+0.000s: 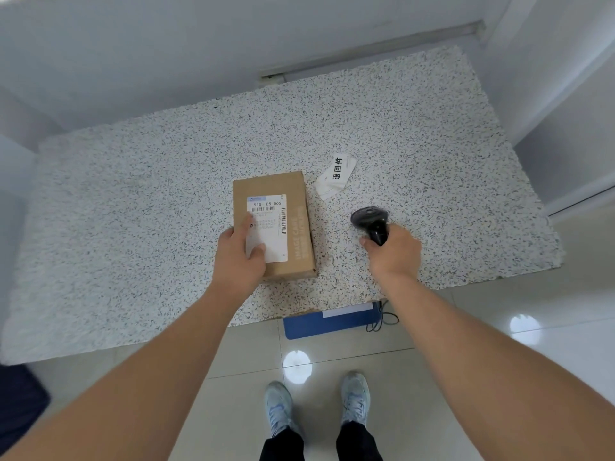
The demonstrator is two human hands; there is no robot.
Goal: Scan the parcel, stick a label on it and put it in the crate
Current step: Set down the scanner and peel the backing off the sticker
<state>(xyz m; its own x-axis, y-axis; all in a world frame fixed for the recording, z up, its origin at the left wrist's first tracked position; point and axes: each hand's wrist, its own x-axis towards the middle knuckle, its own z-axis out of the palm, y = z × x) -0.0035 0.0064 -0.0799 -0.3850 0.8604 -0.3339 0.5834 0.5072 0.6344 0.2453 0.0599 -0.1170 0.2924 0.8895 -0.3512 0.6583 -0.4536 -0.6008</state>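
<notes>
Parcel (283, 224) — brown cardboard, left hand (238, 257) flat; right hand (394, 252) clenches black scanner (371, 224).

A flat table top (133, 201), white with lots of tiny dark specks, set against a pale wall. On it, near the front edge, a brown cardboard box (294, 227) lying flat, with a white sticker with black bar lines on top. Just behind and to the right of the box, a small white paper label (335, 176) with black writing, lying flat and a bit crooked. Under the table, on the shiny tile floor (499, 327), something flat and blue (329, 322).
</notes>
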